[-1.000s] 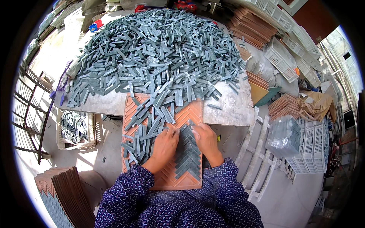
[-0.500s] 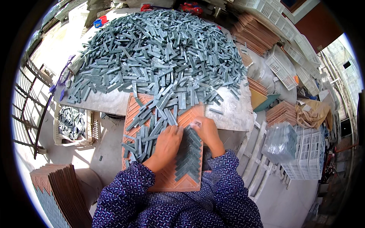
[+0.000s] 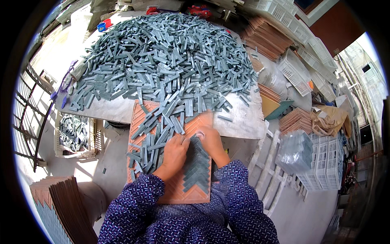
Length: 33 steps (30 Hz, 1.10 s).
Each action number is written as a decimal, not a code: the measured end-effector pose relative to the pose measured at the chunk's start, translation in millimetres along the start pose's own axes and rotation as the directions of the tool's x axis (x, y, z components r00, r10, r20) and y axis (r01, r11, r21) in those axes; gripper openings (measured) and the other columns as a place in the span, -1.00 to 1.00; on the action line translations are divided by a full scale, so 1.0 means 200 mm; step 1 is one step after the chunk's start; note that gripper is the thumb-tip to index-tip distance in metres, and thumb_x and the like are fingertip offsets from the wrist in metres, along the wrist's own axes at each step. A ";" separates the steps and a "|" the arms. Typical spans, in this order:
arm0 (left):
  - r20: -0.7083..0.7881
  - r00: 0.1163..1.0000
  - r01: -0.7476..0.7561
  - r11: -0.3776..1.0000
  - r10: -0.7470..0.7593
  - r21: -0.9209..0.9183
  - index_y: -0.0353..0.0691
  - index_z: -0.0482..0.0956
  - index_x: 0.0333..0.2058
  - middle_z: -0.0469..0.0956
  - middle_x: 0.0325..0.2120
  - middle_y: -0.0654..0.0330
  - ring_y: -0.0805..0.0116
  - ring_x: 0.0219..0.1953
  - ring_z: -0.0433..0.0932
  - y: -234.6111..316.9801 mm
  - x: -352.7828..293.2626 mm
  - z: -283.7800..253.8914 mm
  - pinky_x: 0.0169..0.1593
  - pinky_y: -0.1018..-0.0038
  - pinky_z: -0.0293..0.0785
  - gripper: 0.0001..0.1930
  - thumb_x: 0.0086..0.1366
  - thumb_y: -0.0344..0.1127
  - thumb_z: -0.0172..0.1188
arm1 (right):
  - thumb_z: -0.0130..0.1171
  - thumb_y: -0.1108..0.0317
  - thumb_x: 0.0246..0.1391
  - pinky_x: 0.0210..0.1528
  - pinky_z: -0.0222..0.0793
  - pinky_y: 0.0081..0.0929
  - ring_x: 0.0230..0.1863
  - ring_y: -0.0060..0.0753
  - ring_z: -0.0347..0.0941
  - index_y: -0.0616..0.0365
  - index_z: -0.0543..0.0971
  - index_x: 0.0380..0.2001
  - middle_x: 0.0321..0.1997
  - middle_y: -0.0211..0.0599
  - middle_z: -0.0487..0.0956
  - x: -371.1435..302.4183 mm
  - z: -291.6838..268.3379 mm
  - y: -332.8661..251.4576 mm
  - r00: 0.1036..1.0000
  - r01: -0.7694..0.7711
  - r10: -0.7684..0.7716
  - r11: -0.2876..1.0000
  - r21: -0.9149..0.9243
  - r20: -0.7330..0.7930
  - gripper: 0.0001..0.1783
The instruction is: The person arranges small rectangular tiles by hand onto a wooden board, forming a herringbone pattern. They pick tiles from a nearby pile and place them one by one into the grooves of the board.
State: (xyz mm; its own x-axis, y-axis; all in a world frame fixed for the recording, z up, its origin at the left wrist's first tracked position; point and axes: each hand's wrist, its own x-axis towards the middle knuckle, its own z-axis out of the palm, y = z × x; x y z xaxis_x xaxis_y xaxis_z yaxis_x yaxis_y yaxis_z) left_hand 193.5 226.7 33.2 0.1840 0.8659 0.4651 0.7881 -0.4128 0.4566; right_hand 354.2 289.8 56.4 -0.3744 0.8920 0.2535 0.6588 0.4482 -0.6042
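An orange-brown tray [image 3: 165, 197] with herringbone grooves lies before me, its far end against the table. Dark grey-green stone strips [image 3: 196, 168] fill its right part in a herringbone pattern. Loose strips [image 3: 149, 149] are heaped over its left and far parts. My left hand [image 3: 175, 153] is closed, fingers curled and fingertips at the far end of the laid strips. Just right of it, my right hand [image 3: 212, 145] pinches thumb and fingers together over the same end. What either hand holds is hidden by the fingers.
A big pile of stone strips [image 3: 170, 57] covers the table [image 3: 239, 124]. At left stand a crate of strips [image 3: 76, 152] and a stack of trays [image 3: 65, 203]. On the right are white crates [image 3: 321, 166], plastic-wrapped tiles [image 3: 294, 152] and more stacked trays [image 3: 266, 38].
My right hand has moved slightly left and nearer, closer to the left hand. My left hand stays at about the same place on the tray. The whole view has shifted a little.
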 end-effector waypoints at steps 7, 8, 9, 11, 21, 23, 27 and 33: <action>-0.037 0.995 -0.095 0.995 0.095 -0.021 -0.36 0.48 -0.08 0.46 -0.07 0.04 0.09 0.02 0.42 0.01 -0.05 -0.05 0.04 0.28 0.36 -0.63 0.09 -0.45 0.07 | 0.22 0.53 -0.13 -0.35 0.38 -0.36 -0.42 -0.14 0.50 0.25 0.55 -0.46 -0.45 -0.11 0.55 -0.06 -0.07 0.02 0.991 -0.132 0.134 0.985 0.108 -0.012 -0.91; 0.070 0.994 -0.081 0.997 0.082 -0.008 -0.37 0.41 0.04 0.39 0.08 0.01 0.10 0.19 0.31 0.01 -0.07 -0.05 0.23 0.24 0.21 -0.56 0.18 -0.33 0.09 | 0.22 0.53 -0.13 -0.37 0.38 -0.41 -0.45 -0.21 0.51 0.26 0.56 -0.45 -0.46 -0.13 0.55 -0.08 -0.07 0.02 0.992 -0.130 0.130 0.990 0.049 0.008 -0.91; 0.124 0.988 -0.092 0.996 0.091 -0.001 -0.37 0.39 0.06 0.38 0.10 0.00 0.10 0.20 0.30 0.01 -0.09 -0.04 0.25 0.22 0.17 -0.53 0.19 -0.29 0.10 | 0.22 0.53 -0.12 -0.37 0.38 -0.42 -0.45 -0.21 0.51 0.26 0.56 -0.45 -0.46 -0.13 0.56 -0.08 -0.06 0.02 0.990 -0.139 0.138 0.989 0.042 0.018 -0.91; 0.228 0.968 -0.112 0.993 0.105 0.019 -0.38 0.35 0.11 0.35 0.14 0.00 0.12 0.22 0.28 0.03 -0.13 -0.02 0.31 0.18 0.08 -0.48 0.21 -0.22 0.11 | 0.22 0.53 -0.12 -0.38 0.39 -0.43 -0.47 -0.21 0.51 0.27 0.56 -0.46 -0.46 -0.13 0.56 -0.07 -0.05 0.01 0.988 -0.149 0.148 0.988 0.032 0.040 -0.92; 0.233 0.968 -0.100 0.994 0.089 0.035 -0.32 0.34 0.12 0.30 0.19 0.04 0.15 0.25 0.25 0.01 -0.14 0.02 0.34 0.14 0.03 -0.43 0.16 -0.20 0.19 | 0.36 0.30 -0.15 -0.40 0.42 -0.39 -0.49 -0.21 0.55 0.29 0.56 -0.47 -0.51 -0.09 0.59 0.29 0.15 0.02 0.969 -0.199 0.174 0.971 -0.135 -0.174 -0.73; 0.228 0.970 -0.089 0.996 0.084 0.010 -0.31 0.34 0.13 0.30 0.19 0.05 0.16 0.26 0.24 0.01 -0.14 0.02 0.34 0.15 0.02 -0.43 0.15 -0.22 0.19 | 0.35 0.33 -0.15 -0.41 0.43 -0.38 -0.50 -0.21 0.55 0.29 0.56 -0.46 -0.53 -0.09 0.60 0.30 0.15 0.05 0.957 -0.238 0.225 0.970 -0.054 -0.181 -0.75; 0.215 0.973 -0.092 0.996 0.087 0.017 -0.33 0.35 0.12 0.31 0.18 0.04 0.16 0.25 0.26 0.00 -0.14 0.01 0.33 0.16 0.04 -0.43 0.14 -0.23 0.20 | 0.29 0.33 -0.11 -0.36 0.42 -0.33 -0.42 -0.17 0.54 0.26 0.59 -0.41 -0.50 -0.10 0.58 0.12 -0.01 0.01 0.929 -0.363 0.367 0.928 0.081 -0.050 -0.78; 0.225 0.971 -0.086 0.996 0.084 -0.003 -0.37 0.35 0.11 0.31 0.18 0.00 0.15 0.26 0.24 0.02 -0.15 0.03 0.34 0.17 0.01 -0.47 0.21 -0.21 0.11 | 0.19 0.39 -0.03 -0.27 0.41 -0.26 -0.34 0.01 0.52 0.24 0.59 -0.39 -0.38 0.02 0.55 -0.14 -0.13 0.07 0.980 -0.195 0.200 0.968 -0.160 0.017 -0.85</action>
State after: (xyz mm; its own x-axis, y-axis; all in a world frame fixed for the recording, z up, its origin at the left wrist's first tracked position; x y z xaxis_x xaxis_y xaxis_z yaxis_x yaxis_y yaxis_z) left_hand 194.6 201.1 17.9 0.3775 0.8693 0.3192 0.7678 -0.4865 0.4169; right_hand 390.6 273.2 60.2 -0.2463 0.9624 0.1144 0.8149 0.2696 -0.5131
